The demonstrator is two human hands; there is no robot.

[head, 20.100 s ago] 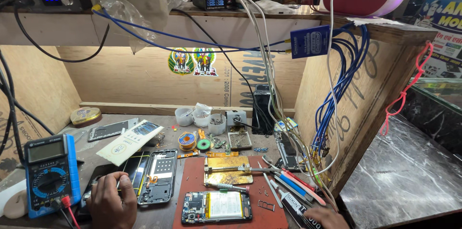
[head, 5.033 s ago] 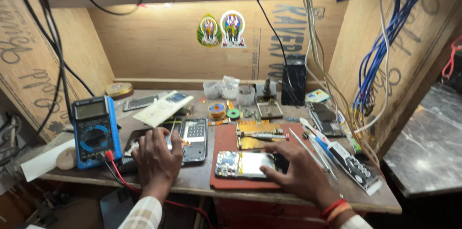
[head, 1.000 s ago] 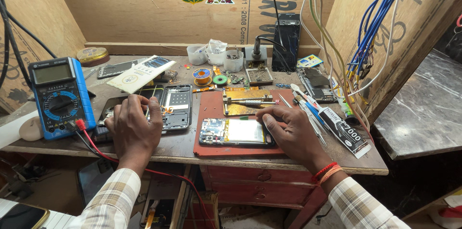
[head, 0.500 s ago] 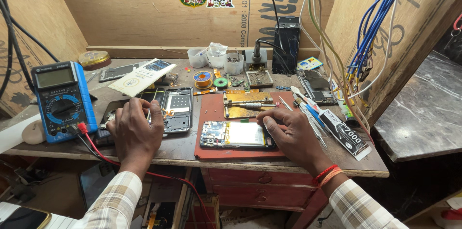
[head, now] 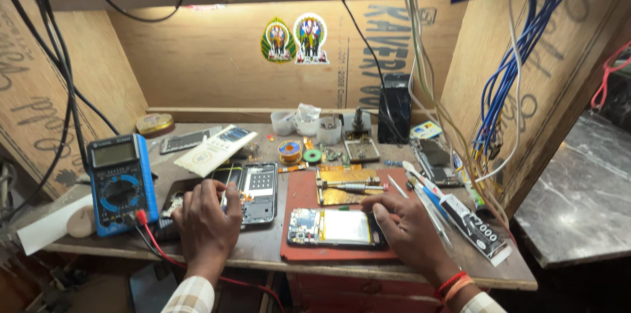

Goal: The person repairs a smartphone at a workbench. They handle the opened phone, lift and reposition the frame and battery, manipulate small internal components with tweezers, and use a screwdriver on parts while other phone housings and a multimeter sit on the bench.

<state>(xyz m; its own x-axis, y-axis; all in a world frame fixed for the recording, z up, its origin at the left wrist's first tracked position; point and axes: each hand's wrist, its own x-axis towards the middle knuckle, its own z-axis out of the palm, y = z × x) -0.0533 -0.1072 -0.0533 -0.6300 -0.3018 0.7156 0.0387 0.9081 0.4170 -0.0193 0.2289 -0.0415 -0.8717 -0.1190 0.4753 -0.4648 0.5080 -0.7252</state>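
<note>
My left hand rests palm down on the wooden bench, fingers lying over a dark phone part beside an opened phone with its keypad showing. My right hand lies flat on the red work mat, its fingers touching the right end of an opened phone that shows a pale battery. Neither hand grips anything. A gold-coloured board clamped in a holder lies just beyond the right hand.
A blue multimeter with a red lead stands at the left. Tape rolls, small white cups, a black box, tweezers and a white tube crowd the back and right. Blue and white cables hang down the right wall.
Both hands have stayed on the bench and mat. The view has tilted up a little, so the back wall and stickers show more.
</note>
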